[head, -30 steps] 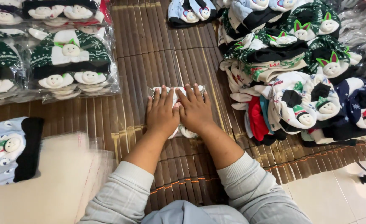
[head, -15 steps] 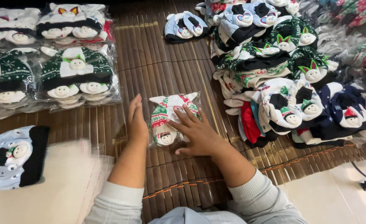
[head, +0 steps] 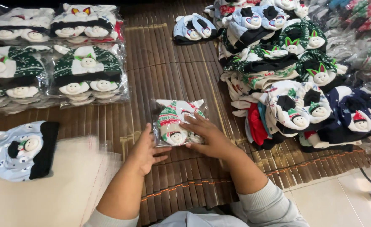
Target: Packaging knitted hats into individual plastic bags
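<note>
A clear plastic bag holding white, green and red snowman-face knit hats (head: 177,122) lies on the brown bamboo mat (head: 164,71) in front of me. My left hand (head: 146,150) grips the bag's lower left edge with its fingers curled under it. My right hand (head: 205,135) lies flat on the bag's lower right part, fingers spread and pressing down.
Bagged stacks of hats (head: 86,75) sit at the far left. A loose heap of snowman hats (head: 294,80) fills the right side. One bagged light-blue hat (head: 21,149) rests on a pile of clear bags (head: 46,189) at near left. A tiled floor (head: 341,197) shows at lower right.
Both hands lay flat over the bagged hat a second ago. They have since slid toward me and apart, uncovering the bag, with the left hand now at its edge.
</note>
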